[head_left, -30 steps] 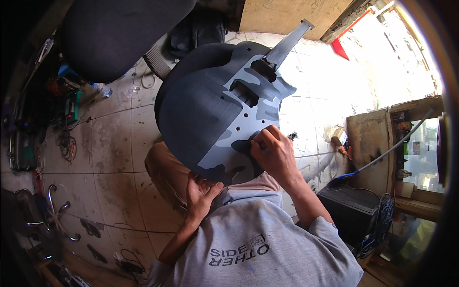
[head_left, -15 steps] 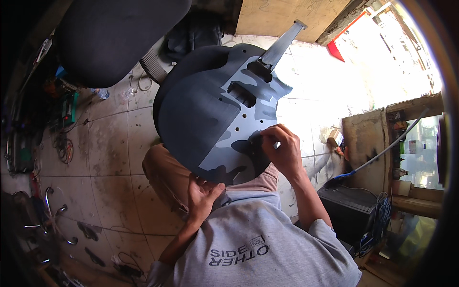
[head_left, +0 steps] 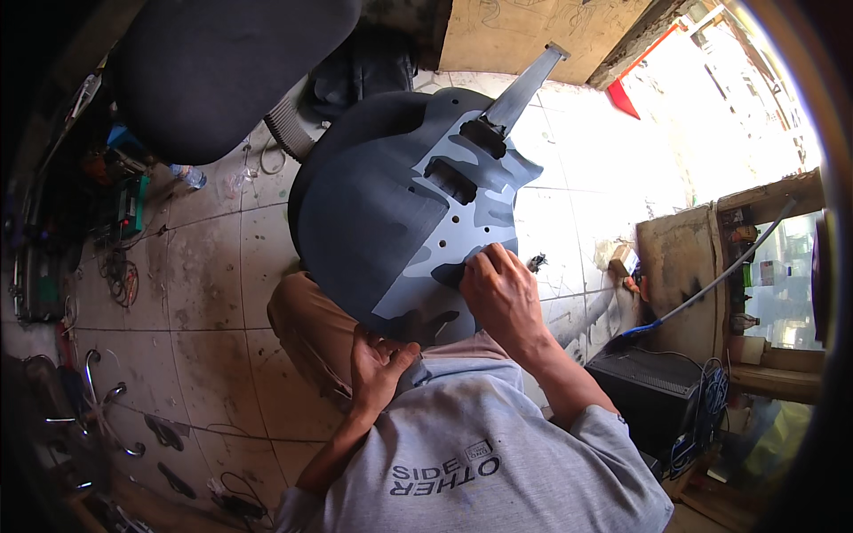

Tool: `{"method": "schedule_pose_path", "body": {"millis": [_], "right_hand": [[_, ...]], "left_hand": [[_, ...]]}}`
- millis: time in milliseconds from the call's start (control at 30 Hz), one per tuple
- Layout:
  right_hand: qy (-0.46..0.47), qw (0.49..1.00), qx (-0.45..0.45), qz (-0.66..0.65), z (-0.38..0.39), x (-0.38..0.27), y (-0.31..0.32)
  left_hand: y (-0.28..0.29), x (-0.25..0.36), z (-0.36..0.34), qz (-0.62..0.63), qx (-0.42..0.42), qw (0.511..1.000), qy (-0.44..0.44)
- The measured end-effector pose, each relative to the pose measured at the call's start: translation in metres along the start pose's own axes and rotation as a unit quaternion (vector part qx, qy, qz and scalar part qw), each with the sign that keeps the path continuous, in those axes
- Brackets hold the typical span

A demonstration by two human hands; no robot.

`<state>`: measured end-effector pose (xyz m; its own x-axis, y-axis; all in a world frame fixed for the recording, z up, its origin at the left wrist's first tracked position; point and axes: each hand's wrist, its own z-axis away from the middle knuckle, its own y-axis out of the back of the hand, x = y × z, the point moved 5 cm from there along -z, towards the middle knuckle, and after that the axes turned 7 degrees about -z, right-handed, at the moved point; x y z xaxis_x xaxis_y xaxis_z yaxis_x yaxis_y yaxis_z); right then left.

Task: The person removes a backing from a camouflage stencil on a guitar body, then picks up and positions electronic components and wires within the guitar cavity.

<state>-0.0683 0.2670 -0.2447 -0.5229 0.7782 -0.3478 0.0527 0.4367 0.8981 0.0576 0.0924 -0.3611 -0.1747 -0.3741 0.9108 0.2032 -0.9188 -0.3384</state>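
A guitar body (head_left: 355,240) painted in grey-blue camouflage lies across my lap, with a bare neck (head_left: 520,93) pointing to the far right. It has two rectangular cut-outs and several small round holes. My left hand (head_left: 380,366) grips its near edge, thumb on the near side and fingertips partly hidden beneath the rim. On the near right part of the painted top rests my right hand (head_left: 502,289), its fingers curled and pressed together. Whatever they may hold is hidden under them.
A dark padded seat (head_left: 231,71) hangs over the far left. On the tiled floor (head_left: 213,284) are cables and a plastic bottle (head_left: 189,176). To the right stand a black box (head_left: 640,382) with blue cables and a wooden shelf (head_left: 684,258). A small dark object (head_left: 536,262) shows beside my right hand.
My right hand has moved left and slightly nearer over the painted top, and its fingers have turned downward. The small dark object beside it has come into sight. My left hand keeps its place.
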Motion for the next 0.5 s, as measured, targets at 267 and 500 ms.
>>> {"method": "schedule_pose_path", "body": {"millis": [267,500], "right_hand": [[0.0,0.994,-0.078,0.074,-0.01,0.004,-0.013],[-0.023,0.998,-0.022,-0.047,-0.008,0.022,-0.02]], "left_hand": [[-0.001,0.002,-0.001,-0.013,-0.002,1.0,0.008],[-0.001,0.003,-0.001,-0.013,0.002,1.0,-0.001]]}}
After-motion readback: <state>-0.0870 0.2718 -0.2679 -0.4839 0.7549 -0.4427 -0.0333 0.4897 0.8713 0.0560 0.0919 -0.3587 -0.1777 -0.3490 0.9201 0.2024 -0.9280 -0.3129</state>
